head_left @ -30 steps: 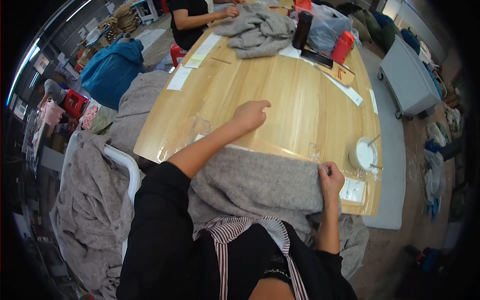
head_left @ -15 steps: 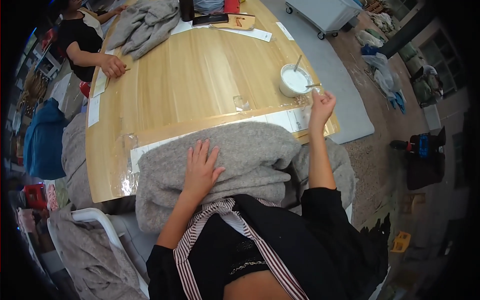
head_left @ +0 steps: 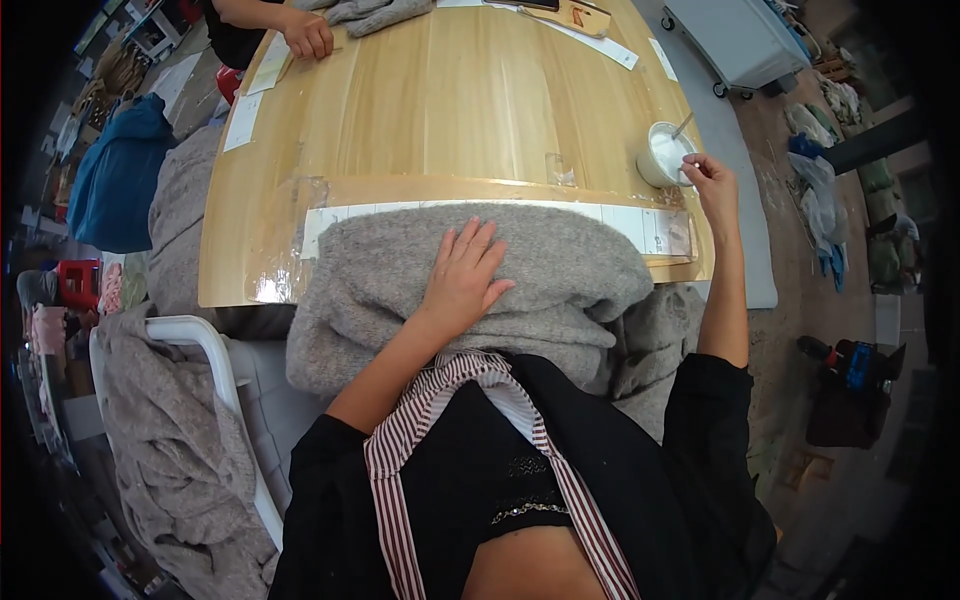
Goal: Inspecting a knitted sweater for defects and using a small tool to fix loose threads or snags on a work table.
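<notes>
Grey fuzzy knitted cloth [head_left: 560,255] lies folded over the table's near edge and hangs down against me. My left hand [head_left: 465,278] rests flat on it, fingers stretched out and slightly spread. Off to the right, a white tub [head_left: 655,160] holds white stuff, and a thin handle [head_left: 683,125] leans out of its far side. At the tub's right rim my right hand [head_left: 714,188] is closed in a pinch on a thin stick, mostly hidden by the fingers. A white marked strip [head_left: 620,215] runs along the table just beyond the cloth.
Another person's hand [head_left: 309,36] rests on the wooden table [head_left: 450,110] at the far left. More grey knit [head_left: 170,430] drapes over a white chair [head_left: 222,385] on my left. A wheeled white bin [head_left: 735,45] stands at the far right.
The view has tilted and shifted, so the table sits differently in it. My right hand has closed on the stick at the tub's rim. My left hand stays flat on the cloth.
</notes>
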The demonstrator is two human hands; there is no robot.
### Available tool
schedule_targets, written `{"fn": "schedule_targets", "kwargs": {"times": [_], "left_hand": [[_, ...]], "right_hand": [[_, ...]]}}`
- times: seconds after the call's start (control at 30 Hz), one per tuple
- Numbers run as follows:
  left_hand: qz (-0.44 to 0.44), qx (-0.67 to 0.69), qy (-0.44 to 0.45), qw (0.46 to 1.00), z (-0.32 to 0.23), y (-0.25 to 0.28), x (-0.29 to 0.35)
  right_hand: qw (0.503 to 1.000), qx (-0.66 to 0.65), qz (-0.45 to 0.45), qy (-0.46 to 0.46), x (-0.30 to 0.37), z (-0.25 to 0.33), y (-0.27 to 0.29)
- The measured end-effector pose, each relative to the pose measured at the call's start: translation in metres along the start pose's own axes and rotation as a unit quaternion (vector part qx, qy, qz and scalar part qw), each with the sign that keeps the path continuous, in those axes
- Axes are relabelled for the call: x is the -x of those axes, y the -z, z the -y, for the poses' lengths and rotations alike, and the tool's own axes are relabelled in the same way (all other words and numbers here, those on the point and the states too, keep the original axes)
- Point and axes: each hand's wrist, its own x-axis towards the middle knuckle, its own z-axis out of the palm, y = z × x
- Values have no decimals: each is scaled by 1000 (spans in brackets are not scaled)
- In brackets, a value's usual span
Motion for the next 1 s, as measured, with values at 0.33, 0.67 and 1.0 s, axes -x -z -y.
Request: {"fn": "schedule_targets", "kwargs": {"times": [0.33, 0.67, 1.0], "left_hand": [[42, -44, -3, 998, -12, -3, 9], [-10, 4, -30, 999, -4, -6, -6], [15, 13, -45, 999, -9, -8, -5]], "right_hand": [[978, -83, -173, 78, -3, 21, 30], [976, -134, -173, 6, 3, 0, 14], [870, -470, -98, -116, 85, 97, -73]]}}
